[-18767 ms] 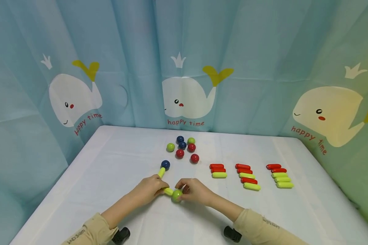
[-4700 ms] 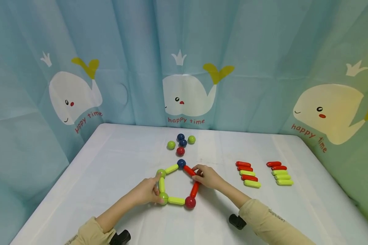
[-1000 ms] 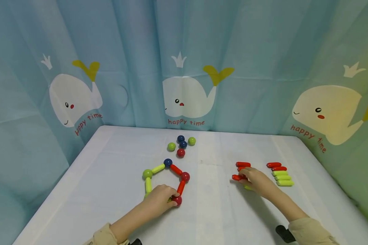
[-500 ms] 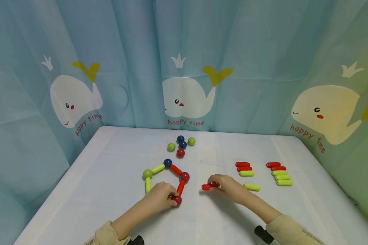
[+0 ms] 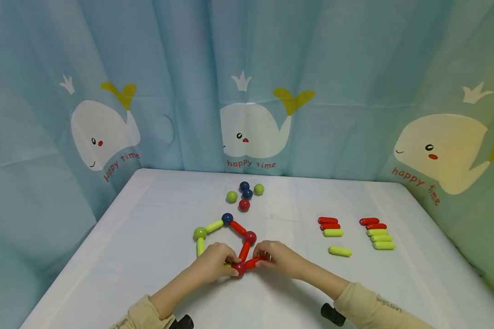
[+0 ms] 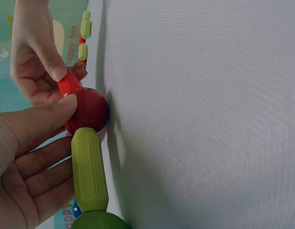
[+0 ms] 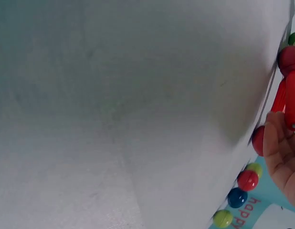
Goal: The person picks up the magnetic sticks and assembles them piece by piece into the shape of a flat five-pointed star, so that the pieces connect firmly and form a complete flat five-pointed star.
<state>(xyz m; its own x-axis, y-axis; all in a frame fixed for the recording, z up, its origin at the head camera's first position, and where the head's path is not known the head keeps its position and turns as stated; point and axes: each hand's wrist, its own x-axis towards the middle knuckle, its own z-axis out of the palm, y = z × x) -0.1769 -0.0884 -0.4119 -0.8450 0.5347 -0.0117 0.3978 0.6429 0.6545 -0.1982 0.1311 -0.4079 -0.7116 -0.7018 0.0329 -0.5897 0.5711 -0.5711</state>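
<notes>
Right hand (image 5: pixel 281 259) pinches 1 red rod (image 5: pixel 252 263), its end seemingly touching the near red ball (image 5: pixel 239 269) my left hand (image 5: pixel 215 262) grips, part of the ring (image 5: pixel 238 228) on the worktop (image 5: pixel 160 210). If I push crookedly or that grip slips, the ring could pop apart.

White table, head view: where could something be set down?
Bare: left of the ball-rod ring to the table edge; between the loose balls and the left rod group. Crowded: around the nearest red ball, between left hand and right hand.

White table (image 5: pixel 160 210), loose balls (image 5: pixel 244 205), red and yellow-green rods (image 5: pixel 340 251), ball-and-rod ring (image 5: pixel 238 228)
</notes>
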